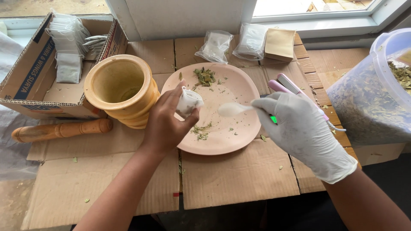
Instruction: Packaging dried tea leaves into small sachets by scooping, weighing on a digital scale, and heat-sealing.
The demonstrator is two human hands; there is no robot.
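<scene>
My left hand (165, 124), bare, pinches a small white tea bag (188, 102) held open over the left side of a peach plate (239, 141). My right hand (295, 128), in a white glove, holds a white plastic spoon (231, 109) whose bowl points at the bag's mouth, a short gap away. Small heaps of crushed dry green leaves lie on the plate, one at the far rim (204, 77) and one near my left hand (201, 130).
A wooden mortar (122, 92) stands left of the plate, its pestle (60, 130) lying in front. A cardboard box (25, 81) of empty white bags sits far left. A clear tub of dried leaves (368, 102) stands at right, beside a pink sealer (295, 87). Packets (252, 40) lie by the window.
</scene>
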